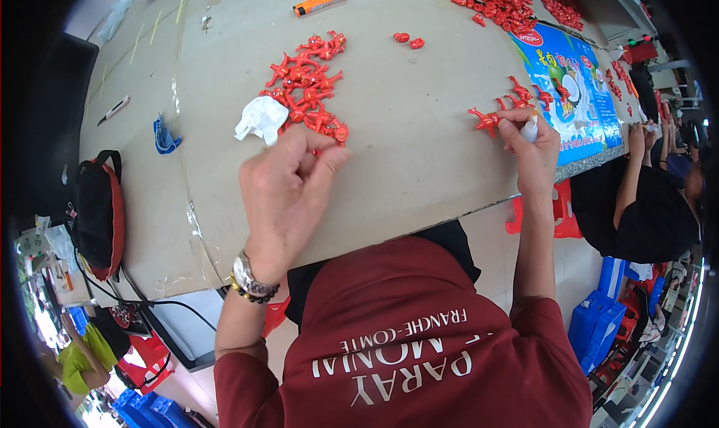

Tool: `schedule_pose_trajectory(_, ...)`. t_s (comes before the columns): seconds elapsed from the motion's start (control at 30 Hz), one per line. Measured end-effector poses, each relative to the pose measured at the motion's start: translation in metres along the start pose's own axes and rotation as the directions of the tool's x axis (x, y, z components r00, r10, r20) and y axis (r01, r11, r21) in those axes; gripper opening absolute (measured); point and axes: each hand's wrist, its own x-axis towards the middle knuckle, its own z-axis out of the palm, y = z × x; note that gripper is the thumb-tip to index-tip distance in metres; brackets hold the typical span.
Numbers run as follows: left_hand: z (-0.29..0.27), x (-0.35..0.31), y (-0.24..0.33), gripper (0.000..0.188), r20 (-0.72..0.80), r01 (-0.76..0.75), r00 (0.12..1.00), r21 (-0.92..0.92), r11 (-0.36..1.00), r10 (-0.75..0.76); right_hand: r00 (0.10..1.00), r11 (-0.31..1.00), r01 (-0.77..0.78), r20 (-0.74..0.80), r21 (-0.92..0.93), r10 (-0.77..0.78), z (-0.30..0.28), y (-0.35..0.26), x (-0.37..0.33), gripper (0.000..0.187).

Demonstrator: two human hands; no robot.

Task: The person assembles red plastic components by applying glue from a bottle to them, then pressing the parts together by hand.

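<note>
A heap of small red plastic figurines (303,83) lies on the table, slightly left of the middle. My left hand (281,192) is closed in a pinch at the heap's near end; a bit of red shows by its fingers, but what they hold is hidden. Beside that hand rests a crumpled white tissue or cloth (262,119). Further right, my right hand (535,147) is closed around a small white tube (530,129). At its fingertips is a red figurine (483,119); whether the fingers grip it I cannot tell. Several more figurines (517,91) lie just beyond that hand.
Two loose red pieces (409,40) and an orange box (320,2) lie toward the back. A larger red pile (498,5) is at the far right, near a blue printed sheet (573,91). On the left are a cutter knife (114,110), blue strip (165,136) and black-red bag (101,214).
</note>
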Motion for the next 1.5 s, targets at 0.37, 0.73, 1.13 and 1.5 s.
schedule_pose_trajectory(0.37,0.013,0.116,-0.001,0.01,0.177,-0.552,0.831,0.384,0.741,0.528,0.99,0.965,0.092,-0.082,-0.247,-0.115,-0.013,-0.001,0.012,0.012)
schedule_pose_trajectory(0.73,0.028,0.153,-0.021,0.02,0.361,-0.385,0.916,0.669,0.636,0.175,0.989,0.988,0.146,0.014,-0.04,-0.145,0.0,-0.024,-0.006,0.014)
schedule_pose_trajectory(1.13,0.019,0.136,-0.008,0.02,0.192,-0.224,0.963,0.199,0.954,0.186,0.937,0.956,0.284,0.191,0.074,-0.293,0.023,-0.047,-0.014,0.023)
schedule_pose_trajectory(1.5,0.018,0.01,0.009,0.019,0.415,0.436,0.896,-0.76,0.482,-0.155,0.866,0.916,0.181,0.383,0.359,-0.322,0.05,-0.078,-0.034,0.037)
